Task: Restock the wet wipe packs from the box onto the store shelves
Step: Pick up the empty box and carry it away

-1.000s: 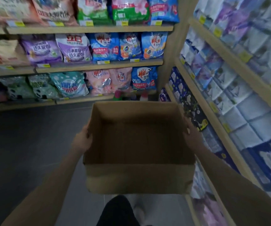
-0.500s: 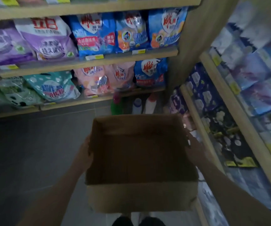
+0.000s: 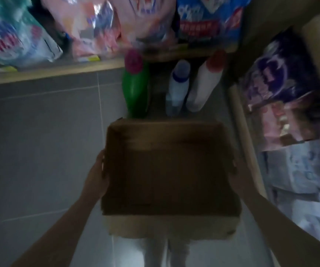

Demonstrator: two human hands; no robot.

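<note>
- Brown cardboard box, top open, is held over the grey tiled floor between both hands, the near wall toward the camera.
- The inside of the box is dark; no wet wipe packs can be made out in it.
- Left hand lies against the left outer wall of the box, the thumb up at the rim. Grip: the palm presses on the cardboard; whether the fingers curl under the box cannot be told, since they are hidden.
- Right hand lies against the right outer wall, the thumb hooked at the rim. Grip: it presses on the wall in the same way, the fingers out of sight.
- Both bare forearms reach in from the bottom corners of the view.
- On the floor just beyond the far wall of the box stand three bottles: a green bottle with a pink cap, a white bottle with a blue cap, and a white bottle with a red cap.
- Front shelf, low and wooden, carries a teal bag, pink bags and a blue bag; the print is blurred.
- Right shelf holds purple packs, pink packs below them, and pale blue-white packs nearer the camera. What these are cannot be read.
- The person's pale trousers show below the box.
</note>
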